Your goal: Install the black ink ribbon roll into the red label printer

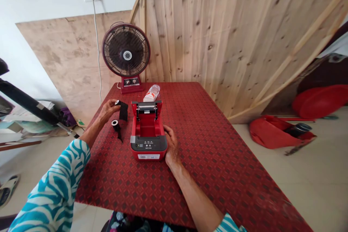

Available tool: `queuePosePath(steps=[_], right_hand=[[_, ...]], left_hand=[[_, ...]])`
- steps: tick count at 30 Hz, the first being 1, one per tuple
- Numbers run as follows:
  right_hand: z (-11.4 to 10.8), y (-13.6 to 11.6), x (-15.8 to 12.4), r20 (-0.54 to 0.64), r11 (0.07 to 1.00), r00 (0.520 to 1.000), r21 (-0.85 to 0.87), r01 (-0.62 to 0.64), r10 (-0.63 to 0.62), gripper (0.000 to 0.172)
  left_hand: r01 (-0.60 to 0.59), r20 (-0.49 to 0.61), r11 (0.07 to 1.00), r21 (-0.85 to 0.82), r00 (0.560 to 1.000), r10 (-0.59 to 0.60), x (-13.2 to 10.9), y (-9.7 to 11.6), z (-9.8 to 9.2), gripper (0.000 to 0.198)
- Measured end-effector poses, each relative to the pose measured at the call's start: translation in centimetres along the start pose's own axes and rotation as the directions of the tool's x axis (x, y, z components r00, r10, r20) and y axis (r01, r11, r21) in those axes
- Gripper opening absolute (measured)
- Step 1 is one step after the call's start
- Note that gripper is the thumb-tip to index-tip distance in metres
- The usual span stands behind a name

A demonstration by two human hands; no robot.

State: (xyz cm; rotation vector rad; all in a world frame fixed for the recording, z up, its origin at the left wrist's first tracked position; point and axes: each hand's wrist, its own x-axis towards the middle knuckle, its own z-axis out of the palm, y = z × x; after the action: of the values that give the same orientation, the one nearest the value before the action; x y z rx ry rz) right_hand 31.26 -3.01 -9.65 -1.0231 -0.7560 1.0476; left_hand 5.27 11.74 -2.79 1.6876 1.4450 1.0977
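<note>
A small red label printer stands on the red patterned table with its lid open and its inner bay showing. My right hand rests against the printer's right side, fingers curled on its edge. My left hand is raised left of the printer and pinches a black roll with a strip of black ribbon hanging from it. A second black roll lies on the table just below that hand, with a short tail of ribbon.
A clear plastic bottle lies behind the printer. A maroon table fan stands at the table's far left corner, cord running up to a wall socket. Wooden panels lean right behind. Red bags lie on the floor at right.
</note>
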Motion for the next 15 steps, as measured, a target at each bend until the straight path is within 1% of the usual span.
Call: queuePosePath(steps=[2, 4, 9, 13, 15], right_hand=[[0.01, 0.04, 0.00, 0.002, 1.000, 1.000, 0.012, -0.023, 0.023, 0.036], [0.03, 0.03, -0.02, -0.001, 0.999, 0.999, 0.021, -0.047, 0.047, 0.036], [0.08, -0.22, -0.10, 0.002, 0.999, 0.999, 0.014, -0.042, 0.042, 0.037], [0.18, -0.50, -0.18, -0.010, 0.999, 0.999, 0.025, -0.047, 0.047, 0.036], [0.22, -0.55, -0.17, -0.008, 0.998, 0.999, 0.026, -0.053, 0.053, 0.036]], left_hand=[[0.013, 0.026, 1.000, -0.005, 1.000, -0.013, 0.04, -0.15, -0.03, 0.035], [0.039, 0.074, 0.999, 0.011, 0.996, -0.040, 0.04, -0.33, 0.05, 0.031], [0.085, 0.136, 0.996, 0.027, 0.987, -0.088, -0.22, -0.80, 0.27, 0.025], [0.101, 0.222, 0.995, 0.024, 0.970, -0.104, -0.26, -0.26, -0.08, 0.025], [0.103, 0.250, 0.994, 0.022, 0.962, -0.105, -0.28, 0.14, -0.46, 0.030]])
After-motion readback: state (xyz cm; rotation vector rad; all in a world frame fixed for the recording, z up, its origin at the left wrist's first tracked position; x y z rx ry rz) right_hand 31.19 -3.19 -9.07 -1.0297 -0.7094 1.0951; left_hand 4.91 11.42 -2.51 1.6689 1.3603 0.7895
